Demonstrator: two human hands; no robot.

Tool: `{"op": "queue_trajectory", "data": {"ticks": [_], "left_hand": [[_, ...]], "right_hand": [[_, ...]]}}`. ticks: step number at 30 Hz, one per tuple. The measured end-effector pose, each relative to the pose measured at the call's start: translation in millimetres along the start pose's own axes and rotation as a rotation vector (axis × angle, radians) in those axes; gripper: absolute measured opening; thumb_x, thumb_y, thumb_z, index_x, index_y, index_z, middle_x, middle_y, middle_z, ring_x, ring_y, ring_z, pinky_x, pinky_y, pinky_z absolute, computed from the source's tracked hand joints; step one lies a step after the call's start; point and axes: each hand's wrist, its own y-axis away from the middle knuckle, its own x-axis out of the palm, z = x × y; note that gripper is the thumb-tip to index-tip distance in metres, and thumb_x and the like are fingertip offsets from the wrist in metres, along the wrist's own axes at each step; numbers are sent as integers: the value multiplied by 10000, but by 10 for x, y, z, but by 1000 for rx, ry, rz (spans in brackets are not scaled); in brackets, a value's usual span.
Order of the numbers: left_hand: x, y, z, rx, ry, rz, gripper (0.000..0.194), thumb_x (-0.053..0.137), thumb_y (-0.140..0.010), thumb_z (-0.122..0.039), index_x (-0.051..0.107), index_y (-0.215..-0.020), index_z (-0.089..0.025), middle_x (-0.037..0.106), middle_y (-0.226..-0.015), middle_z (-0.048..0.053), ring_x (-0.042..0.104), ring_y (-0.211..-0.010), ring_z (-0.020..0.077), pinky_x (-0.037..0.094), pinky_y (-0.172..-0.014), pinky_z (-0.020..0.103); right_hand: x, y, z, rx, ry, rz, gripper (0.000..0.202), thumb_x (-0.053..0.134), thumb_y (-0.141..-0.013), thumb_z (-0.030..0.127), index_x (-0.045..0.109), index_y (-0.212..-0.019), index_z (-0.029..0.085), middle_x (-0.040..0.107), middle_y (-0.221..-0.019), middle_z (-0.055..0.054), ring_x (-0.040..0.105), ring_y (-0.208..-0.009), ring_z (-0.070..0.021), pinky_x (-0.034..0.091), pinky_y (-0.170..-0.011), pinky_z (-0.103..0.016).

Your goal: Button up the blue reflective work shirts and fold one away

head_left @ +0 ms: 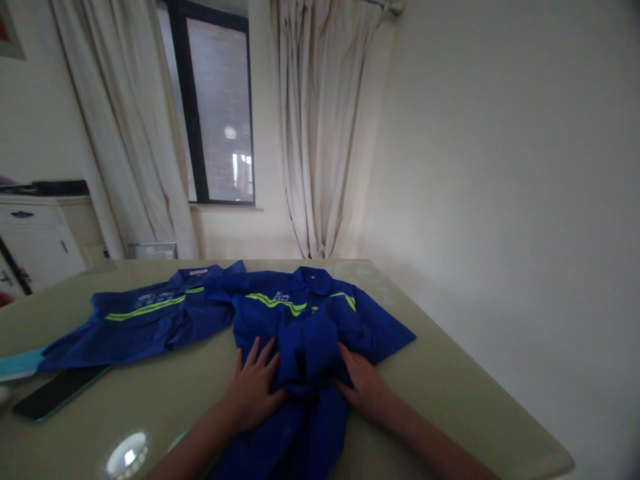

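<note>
A blue work jacket with yellow-green reflective stripes and white lettering lies in front of me, its collar at the far end. Part of its front is bunched up in the middle, and its lower part reaches toward me. Flat on the jacket's left side, my left hand has its fingers spread. At the right of the bunched cloth, my right hand grips the fabric between thumb and fingers; some fingertips are hidden by the cloth. A second blue work jacket with the same stripes lies to the left, touching the first one's sleeve.
The jackets lie on a glossy greenish table whose right edge runs beside a white wall. At the left are a dark phone and a light-blue face mask. Curtains flank a window behind, and a white cabinet stands far left.
</note>
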Motion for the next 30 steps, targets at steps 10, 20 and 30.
{"op": "queue_trajectory", "data": {"ticks": [10,20,30], "left_hand": [[-168,-599,339,-43,14,-248,336,462,-973,-339,707,-1186,-254,707,-1317,86,579,-1315,285,224,-1228,559],[-715,-52,72,37,959,-365,535,531,-902,-619,632,-1299,-275,755,-1195,67,680,-1147,274,575,-952,406],[-23,694,380,-87,559,-494,340,557,-883,-599,677,-941,-286,710,-938,60,679,-832,252,606,-730,359]], "right_hand": [[-1088,-409,79,201,55,-376,463,590,-902,282,552,-1361,231,712,-1226,-93,680,-1085,-284,500,-981,-435],[-1513,323,283,164,-70,130,459,453,-1000,591,730,-1095,239,742,-982,-61,692,-879,-226,538,-816,-348],[-649,162,-808,235,33,-187,538,433,-962,583,671,-1283,223,626,-1401,-116,556,-1318,-286,389,-1156,-472]]}}
